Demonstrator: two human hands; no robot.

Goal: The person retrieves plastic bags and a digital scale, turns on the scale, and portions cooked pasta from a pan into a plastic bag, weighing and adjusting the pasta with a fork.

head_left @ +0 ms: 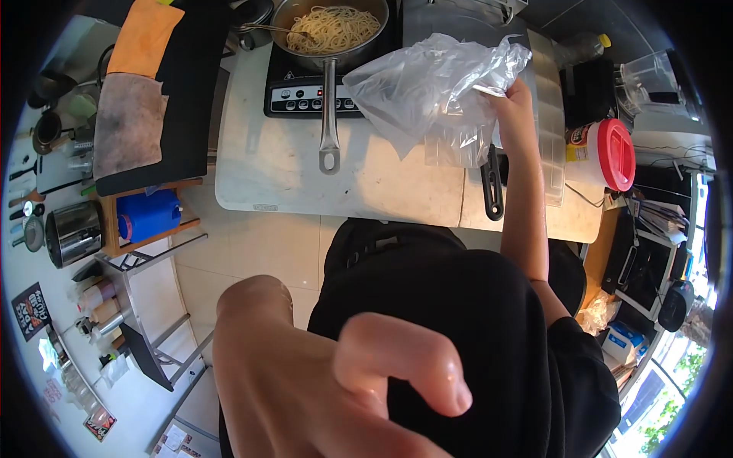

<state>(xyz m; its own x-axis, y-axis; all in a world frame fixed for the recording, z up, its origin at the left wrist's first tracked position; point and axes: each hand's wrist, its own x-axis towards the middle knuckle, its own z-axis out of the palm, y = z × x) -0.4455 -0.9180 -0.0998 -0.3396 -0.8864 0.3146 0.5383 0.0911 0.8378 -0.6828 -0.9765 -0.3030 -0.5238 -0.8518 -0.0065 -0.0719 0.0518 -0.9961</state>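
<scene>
My right hand (517, 107) is closed on a crumpled clear plastic bag (435, 84), held above the right part of the table. Under and behind the bag a clear plastic container (450, 153) partly shows, and a black handle (493, 187) sticks out towards me; what it belongs to is hidden. My left hand (328, 382) is raised close to the camera at the bottom, with one finger bent and apart from the rest. Nothing shows in it, though its other fingers run out of the frame. A steel pan (330, 114) of spaghetti (333, 30) stands on an induction cooker (305, 99).
A utensil (275, 29) rests in the pan, whose handle points at me. A tub with a red lid (615, 155) and a bottle with a yellow cap (584, 47) stand at the right. Orange (145, 38) and grey cloths (130, 122) lie on a black surface at the left.
</scene>
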